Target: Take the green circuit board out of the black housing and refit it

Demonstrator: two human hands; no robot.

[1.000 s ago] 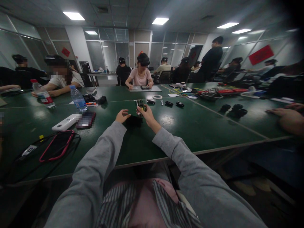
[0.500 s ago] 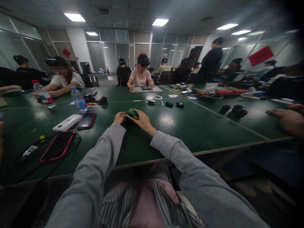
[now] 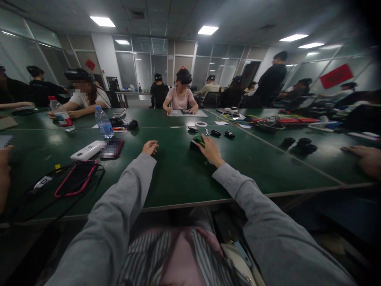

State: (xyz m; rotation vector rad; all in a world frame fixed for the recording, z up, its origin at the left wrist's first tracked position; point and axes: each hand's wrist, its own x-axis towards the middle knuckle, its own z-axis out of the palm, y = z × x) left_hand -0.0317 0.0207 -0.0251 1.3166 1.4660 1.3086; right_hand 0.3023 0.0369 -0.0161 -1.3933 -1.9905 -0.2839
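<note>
My right hand (image 3: 210,149) grips a small green-and-black box-shaped thing (image 3: 196,143) at the middle of the table. Its fingers cover much of it, and I cannot tell its exact kind. To the left, over the green tabletop (image 3: 172,178), my left hand (image 3: 150,147) holds nothing, its fingers loosely bent and partly apart. Just beyond the right hand lie a black oblong object (image 3: 193,130), a small silver wrench (image 3: 206,131) and two more black oblong objects (image 3: 216,133). A white ring (image 3: 201,124) lies behind them.
On the left are a water bottle (image 3: 103,123), a red-capped bottle (image 3: 61,115), a white power bank (image 3: 87,150), a phone (image 3: 111,148) and a pink-edged case (image 3: 76,178) with cables. A co-worker (image 3: 181,97) sits opposite. Another person's hand (image 3: 364,155) rests at right.
My right hand has moved right with the green-and-black thing, away from my left hand. The left hand has let go of it and stays nearly in place. The view has shifted slightly.
</note>
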